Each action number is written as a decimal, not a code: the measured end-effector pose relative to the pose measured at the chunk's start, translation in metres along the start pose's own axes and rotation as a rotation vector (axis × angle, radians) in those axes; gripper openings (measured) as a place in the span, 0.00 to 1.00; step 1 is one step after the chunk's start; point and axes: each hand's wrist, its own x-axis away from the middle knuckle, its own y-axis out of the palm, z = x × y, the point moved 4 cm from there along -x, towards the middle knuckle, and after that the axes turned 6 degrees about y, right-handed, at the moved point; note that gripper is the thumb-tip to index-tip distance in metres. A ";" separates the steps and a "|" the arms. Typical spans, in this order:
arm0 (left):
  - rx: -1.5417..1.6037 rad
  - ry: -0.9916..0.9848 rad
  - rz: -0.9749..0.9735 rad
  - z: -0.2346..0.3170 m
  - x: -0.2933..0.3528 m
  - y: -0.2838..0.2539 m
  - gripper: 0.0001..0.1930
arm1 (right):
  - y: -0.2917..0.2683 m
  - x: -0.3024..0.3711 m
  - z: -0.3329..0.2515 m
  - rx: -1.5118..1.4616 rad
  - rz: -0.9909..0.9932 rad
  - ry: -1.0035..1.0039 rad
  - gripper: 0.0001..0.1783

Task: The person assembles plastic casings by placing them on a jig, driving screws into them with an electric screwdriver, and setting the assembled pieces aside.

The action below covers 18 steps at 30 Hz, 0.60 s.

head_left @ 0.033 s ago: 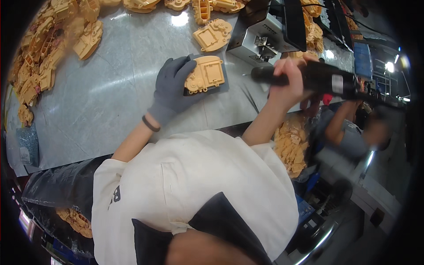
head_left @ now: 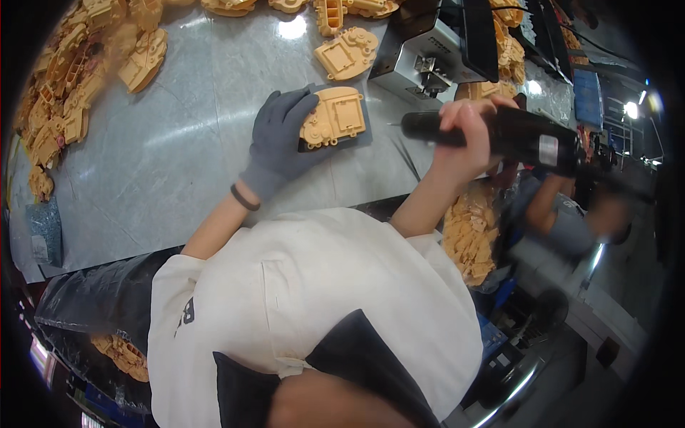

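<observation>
My left hand (head_left: 280, 143), in a grey glove, grips a yellow-orange moulded plastic housing (head_left: 341, 114) from its left side. The housing lies face up on a dark flat block (head_left: 368, 127), whose edge shows around it. To the right, my bare right hand (head_left: 462, 135) is wrapped round a black electric screwdriver (head_left: 524, 139). Its thin bit points left, raised over the table and apart from the housing. Another similar housing (head_left: 347, 54) lies just beyond the held one.
A metal box-shaped machine (head_left: 421, 60) stands at the back right. Many yellow plastic parts (head_left: 68, 93) are heaped along the left of the grey table (head_left: 164, 164). A bag of parts (head_left: 471, 239) sits by my right elbow. A co-worker (head_left: 564, 214) is farther right.
The screwdriver and my right hand have shifted very slightly, the tool's tip a little to the left. My left hand keeps its hold on the housing.
</observation>
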 end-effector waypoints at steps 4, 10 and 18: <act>-0.011 0.039 -0.015 0.004 0.000 -0.002 0.37 | 0.026 0.028 -0.012 -0.026 -0.053 -0.021 0.22; 0.055 0.036 0.033 0.002 0.000 0.001 0.37 | 0.036 0.035 -0.004 -0.064 -0.111 -0.011 0.22; 0.035 0.040 0.008 0.002 0.002 0.000 0.37 | 0.043 0.037 0.011 0.082 -0.080 0.053 0.21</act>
